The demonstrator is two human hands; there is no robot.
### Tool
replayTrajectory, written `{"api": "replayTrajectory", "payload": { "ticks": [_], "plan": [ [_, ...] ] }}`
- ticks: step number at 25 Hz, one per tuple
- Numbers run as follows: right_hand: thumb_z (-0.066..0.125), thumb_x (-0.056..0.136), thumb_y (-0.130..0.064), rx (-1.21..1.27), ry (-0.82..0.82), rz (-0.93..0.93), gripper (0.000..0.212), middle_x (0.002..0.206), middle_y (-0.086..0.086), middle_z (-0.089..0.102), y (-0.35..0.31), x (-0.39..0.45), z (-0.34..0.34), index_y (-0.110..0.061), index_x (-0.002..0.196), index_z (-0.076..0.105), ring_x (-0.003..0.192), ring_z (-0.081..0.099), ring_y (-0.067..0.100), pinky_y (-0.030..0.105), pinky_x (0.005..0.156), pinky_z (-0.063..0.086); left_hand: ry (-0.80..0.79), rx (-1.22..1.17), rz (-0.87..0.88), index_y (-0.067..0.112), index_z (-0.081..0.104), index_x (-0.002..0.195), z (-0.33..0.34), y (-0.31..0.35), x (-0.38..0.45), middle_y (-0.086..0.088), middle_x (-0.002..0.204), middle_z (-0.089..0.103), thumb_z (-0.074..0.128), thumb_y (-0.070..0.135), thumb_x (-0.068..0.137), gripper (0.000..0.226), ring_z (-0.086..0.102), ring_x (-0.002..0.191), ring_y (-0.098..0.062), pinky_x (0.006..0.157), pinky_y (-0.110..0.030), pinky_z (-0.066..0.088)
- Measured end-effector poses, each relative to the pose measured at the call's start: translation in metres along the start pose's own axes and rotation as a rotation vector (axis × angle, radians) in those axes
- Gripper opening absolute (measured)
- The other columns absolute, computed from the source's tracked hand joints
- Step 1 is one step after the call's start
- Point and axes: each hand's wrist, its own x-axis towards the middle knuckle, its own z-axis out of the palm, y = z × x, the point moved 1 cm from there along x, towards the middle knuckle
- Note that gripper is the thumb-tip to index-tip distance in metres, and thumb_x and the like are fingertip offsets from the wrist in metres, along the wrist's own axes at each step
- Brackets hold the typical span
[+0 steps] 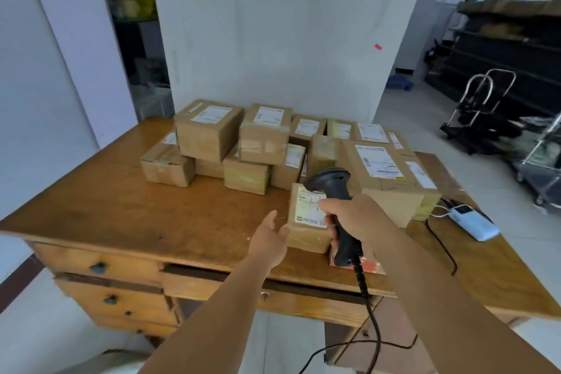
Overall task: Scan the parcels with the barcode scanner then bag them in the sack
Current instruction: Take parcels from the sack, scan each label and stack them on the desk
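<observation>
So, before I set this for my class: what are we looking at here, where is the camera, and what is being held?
There is no machine: a person wears the camera on the head, so it looks down at their own arms. The right hand grips a black handheld barcode scanner with a trailing cable, aimed at a small brown cardboard parcel with a white label. The left hand is open, reaching beside that parcel. More stacked cardboard boxes stand on the wooden desk, plus a white device.

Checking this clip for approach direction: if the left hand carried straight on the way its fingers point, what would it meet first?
Most likely the small labelled parcel just ahead and to its right; the open left hand reaches toward that parcel's near-left edge. Depth is unclear, so it might skim the wooden desk first.
</observation>
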Motion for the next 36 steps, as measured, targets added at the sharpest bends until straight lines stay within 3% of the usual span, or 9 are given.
{"api": "replayTrajectory", "payload": {
  "ticks": [3, 6, 12, 18, 21, 26, 28, 30, 36],
  "plan": [
    [0.06, 0.086, -0.015, 0.08, -0.007, 0.055, 0.02, 0.051, 0.008, 0.052, 0.005, 0.013, -0.016, -0.002, 0.071, 0.055, 0.04, 0.045, 0.021, 0.028, 0.046, 0.044, -0.007, 0.145, 0.034, 0.027, 0.022, 0.153, 0.015, 0.006, 0.018, -0.001, 0.154, 0.033, 0.04, 0.028, 0.102, 0.053, 0.045, 0.132, -0.021, 0.085, -0.024, 0.043],
    [0.059, 0.088, -0.014, 0.137, -0.012, 0.08, 0.017, 0.051, 0.007, 0.052, 0.004, 0.024, -0.023, -0.002, 0.076, 0.055, 0.041, 0.044, 0.019, 0.024, 0.044, 0.042, 0.023, 0.167, 0.003, 0.024, 0.022, 0.153, 0.024, 0.011, 0.035, -0.002, 0.154, 0.035, 0.039, 0.029, 0.102, 0.054, 0.046, 0.131, -0.022, 0.086, -0.026, 0.045],
    [0.058, 0.089, -0.015, 0.217, 0.005, 0.084, 0.013, 0.058, 0.006, 0.05, 0.0, 0.051, -0.023, -0.004, 0.086, 0.053, 0.037, 0.046, 0.015, 0.026, 0.048, 0.042, 0.075, 0.187, -0.039, 0.019, 0.035, 0.146, 0.036, 0.02, 0.062, -0.003, 0.134, 0.057, 0.042, 0.029, 0.101, 0.047, 0.06, 0.098, -0.017, 0.065, -0.022, 0.051],
    [0.058, 0.09, -0.015, 0.201, -0.015, 0.098, 0.012, 0.059, 0.007, 0.049, -0.001, 0.061, -0.025, -0.004, 0.088, 0.053, 0.036, 0.046, 0.014, 0.023, 0.044, 0.043, 0.049, 0.175, -0.105, 0.018, 0.042, 0.143, 0.033, 0.011, 0.071, -0.004, 0.128, 0.061, 0.05, 0.031, 0.098, 0.048, 0.063, 0.102, -0.022, 0.068, -0.027, 0.054],
    [0.057, 0.09, -0.016, 0.204, -0.032, 0.095, 0.013, 0.058, 0.006, 0.048, -0.001, 0.064, -0.024, -0.005, 0.086, 0.052, 0.038, 0.045, 0.015, 0.024, 0.045, 0.042, 0.035, 0.144, -0.128, 0.017, 0.045, 0.142, 0.033, 0.01, 0.071, -0.004, 0.127, 0.062, 0.05, 0.032, 0.098, 0.047, 0.063, 0.102, -0.022, 0.079, -0.032, 0.057],
    [0.057, 0.088, -0.015, 0.138, 0.009, 0.05, 0.011, 0.069, 0.012, 0.055, 0.014, 0.077, -0.012, -0.005, 0.087, 0.055, 0.05, 0.052, 0.019, 0.029, 0.051, 0.045, 0.001, 0.094, -0.105, 0.018, 0.045, 0.141, 0.034, 0.007, 0.065, -0.004, 0.129, 0.06, 0.043, 0.026, 0.101, 0.041, 0.057, 0.08, -0.01, 0.065, -0.022, 0.05],
    [0.058, 0.086, -0.019, 0.038, 0.066, 0.025, 0.019, 0.066, 0.012, 0.045, 0.028, 0.086, -0.003, -0.01, 0.074, 0.046, 0.057, 0.044, 0.022, 0.032, 0.056, 0.038, 0.012, 0.067, -0.102, 0.018, 0.043, 0.143, 0.031, 0.003, 0.063, -0.004, 0.132, 0.059, 0.041, 0.025, 0.101, 0.042, 0.056, 0.087, -0.012, 0.063, -0.021, 0.048],
    [0.057, 0.088, -0.021, -0.057, 0.119, 0.006, 0.03, 0.061, 0.005, 0.035, 0.043, 0.092, 0.008, -0.011, 0.069, 0.037, 0.056, 0.035, 0.019, 0.03, 0.055, 0.03, 0.044, -0.015, -0.147, 0.02, 0.044, 0.143, 0.023, -0.003, 0.065, -0.004, 0.132, 0.059, 0.04, 0.025, 0.102, 0.042, 0.056, 0.097, -0.016, 0.07, -0.025, 0.048],
    [0.056, 0.092, -0.028, -0.17, 0.16, -0.126, 0.02, 0.072, 0.002, 0.049, 0.061, 0.091, 0.037, -0.009, 0.092, 0.051, 0.063, 0.046, 0.016, 0.024, 0.051, 0.035, 0.046, -0.443, -0.302, 0.026, 0.048, 0.136, 0.01, -0.018, 0.051, 0.002, 0.114, 0.061, 0.046, 0.021, 0.1, 0.036, 0.056, 0.108, -0.021, 0.092, -0.035, 0.048]
  ]
}}
